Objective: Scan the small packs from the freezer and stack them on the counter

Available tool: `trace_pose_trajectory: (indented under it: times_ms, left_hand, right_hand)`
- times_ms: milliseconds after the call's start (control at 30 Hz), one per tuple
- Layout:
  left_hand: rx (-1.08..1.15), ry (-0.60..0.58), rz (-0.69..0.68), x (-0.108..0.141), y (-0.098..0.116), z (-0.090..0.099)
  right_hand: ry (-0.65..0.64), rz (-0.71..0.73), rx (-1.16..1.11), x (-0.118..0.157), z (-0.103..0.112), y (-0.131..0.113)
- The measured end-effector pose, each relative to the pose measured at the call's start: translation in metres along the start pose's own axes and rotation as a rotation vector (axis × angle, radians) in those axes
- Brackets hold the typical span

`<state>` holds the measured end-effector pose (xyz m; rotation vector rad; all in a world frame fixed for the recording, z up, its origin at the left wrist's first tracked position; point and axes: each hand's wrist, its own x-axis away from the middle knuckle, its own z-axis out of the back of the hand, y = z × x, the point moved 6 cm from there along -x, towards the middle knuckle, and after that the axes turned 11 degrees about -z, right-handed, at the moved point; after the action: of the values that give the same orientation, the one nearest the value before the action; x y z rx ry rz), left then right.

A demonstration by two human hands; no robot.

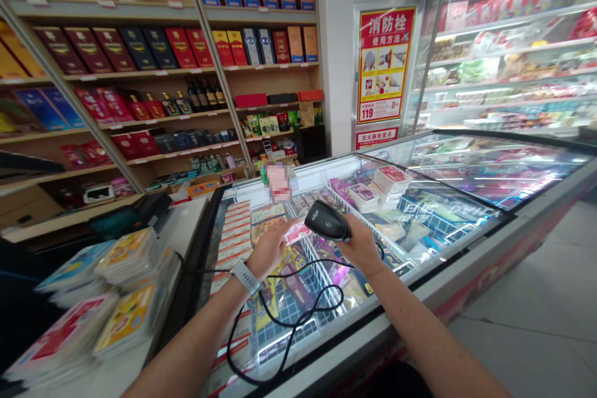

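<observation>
My right hand [361, 245] is wrapped round the handle of a black barcode scanner [326, 221], whose head points left. Just left of the scanner, my left hand [270, 249], with a pale watch strap on its wrist, pinches a small pink and white packet [297, 232]. Both hands are above the glass top of a chest freezer. From the scanner a black cable [284, 324] loops over the glass. White and orange labels [236, 224] form a column at the freezer's left side. Wire baskets with colourful packages show through the glass.
Stacks of packaged goods [133, 261] stand on the counter at the left. Behind are shelves [163, 74] of boxes and bottles. A red and yellow poster [386, 65] hangs on the wall, and a lit display fridge [513, 56] stands at the right.
</observation>
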<state>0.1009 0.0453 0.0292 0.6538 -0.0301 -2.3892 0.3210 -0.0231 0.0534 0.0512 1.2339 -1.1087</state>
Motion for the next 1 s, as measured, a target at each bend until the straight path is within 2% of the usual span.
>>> trace_pose_trajectory:
  times_ms: [267, 500, 633, 800, 1000]
  left_hand:
    - [0.065, 0.053, 0.055, -0.001, -0.005, 0.001]
    - [0.158, 0.265, 0.227, 0.003, -0.023, 0.023]
    - [0.183, 0.388, 0.248, 0.007, -0.033, 0.035]
    - [0.150, 0.475, 0.302, 0.010, -0.041, 0.046]
    - [0.243, 0.573, 0.341, 0.012, -0.044, 0.051]
  right_hand:
    - [-0.017, -0.004, 0.017, 0.001, -0.002, 0.001]
    - [-0.015, 0.013, 0.016, 0.000, -0.002, 0.000]
    - [-0.026, 0.014, 0.026, 0.000, -0.003, 0.000]
    - [-0.046, 0.012, 0.015, 0.001, -0.005, 0.003]
    - [-0.080, 0.031, 0.005, 0.001, -0.008, 0.000]
